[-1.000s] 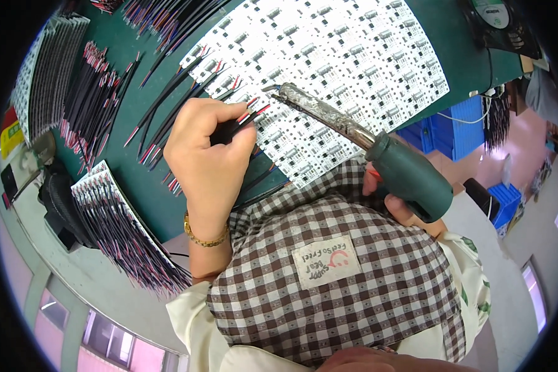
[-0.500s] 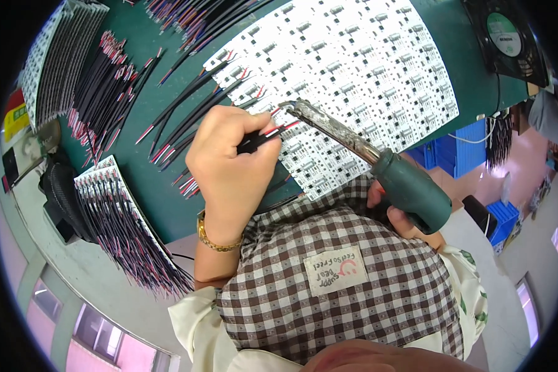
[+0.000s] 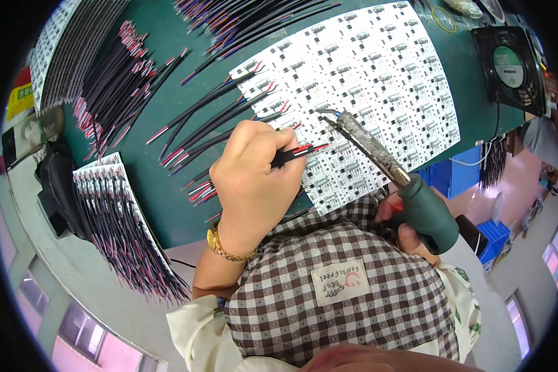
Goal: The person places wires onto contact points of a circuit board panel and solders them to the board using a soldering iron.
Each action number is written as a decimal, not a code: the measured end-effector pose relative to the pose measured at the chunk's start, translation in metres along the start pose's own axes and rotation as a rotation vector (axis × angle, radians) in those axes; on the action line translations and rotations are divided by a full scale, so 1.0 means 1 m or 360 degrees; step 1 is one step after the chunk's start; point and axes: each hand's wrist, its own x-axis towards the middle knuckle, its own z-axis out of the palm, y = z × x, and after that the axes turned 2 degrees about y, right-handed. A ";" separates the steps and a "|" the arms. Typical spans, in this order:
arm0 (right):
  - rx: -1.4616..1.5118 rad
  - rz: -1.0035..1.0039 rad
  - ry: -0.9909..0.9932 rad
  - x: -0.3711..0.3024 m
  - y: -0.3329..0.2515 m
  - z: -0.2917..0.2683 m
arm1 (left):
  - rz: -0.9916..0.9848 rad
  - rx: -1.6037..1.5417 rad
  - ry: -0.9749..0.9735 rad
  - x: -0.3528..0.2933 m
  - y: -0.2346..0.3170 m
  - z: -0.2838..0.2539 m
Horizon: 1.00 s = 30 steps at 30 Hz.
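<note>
Left grip [image 3: 254, 166] is clamped on black wires [image 3: 285, 157], right grip [image 3: 410, 240] wraps the soldering iron [image 3: 431, 217], tip over the white board sheet [image 3: 409, 80] at the table's [image 3: 167, 208] near edge, left-side spots bearing other wires [image 3: 226, 118], most spots wireless, so apparently early.

By the near edge of the green desk [image 3: 167, 216], a brown-and-white checked cloth apron [image 3: 285, 310] bears a cream rectangular patch [image 3: 328, 286] with dark lettering. Cream fabric sleeves [image 3: 191, 332]; green leaf print [image 3: 475, 327] at right; gold-coloured metal-link watch [image 3: 222, 248] on the left hand's [image 3: 254, 173] wrist.
</note>
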 end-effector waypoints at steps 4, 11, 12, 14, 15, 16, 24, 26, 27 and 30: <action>0.0404 0.0360 0.0200 -0.008 -0.003 0.012 | 0.0036 0.0001 0.0005 -0.001 -0.002 0.000; 0.0415 0.0216 0.0222 -0.007 0.001 0.013 | -0.0014 0.0059 -0.0116 0.000 0.000 -0.003; 0.0340 0.0240 0.0156 -0.005 -0.003 0.009 | -0.0011 0.0057 -0.0118 0.002 0.000 -0.004; 0.0264 0.0262 0.0094 0.000 -0.008 0.002 | 0.0059 0.0120 -0.0251 0.006 -0.001 -0.008; 0.0036 0.0155 -0.0002 0.003 -0.009 -0.003 | 0.0063 0.0118 -0.0249 0.007 -0.002 -0.010; -0.0193 0.0048 -0.0097 0.004 -0.009 -0.005 | 0.0102 0.0128 -0.0299 0.009 -0.003 -0.011; 0.0121 0.0169 0.0228 -0.012 0.007 0.011 | 0.0017 0.0064 -0.0406 0.012 0.001 -0.013; 0.0237 0.0378 0.0281 -0.010 0.000 0.012 | -0.0030 0.0046 -0.0396 0.012 0.001 -0.013; 0.0236 0.0382 0.0282 -0.008 0.001 0.010 | -0.0032 0.0044 -0.0399 0.011 0.001 -0.013; -0.0048 0.0150 0.0047 -0.005 0.006 0.005 | -0.0054 0.0023 -0.0396 0.011 0.001 -0.012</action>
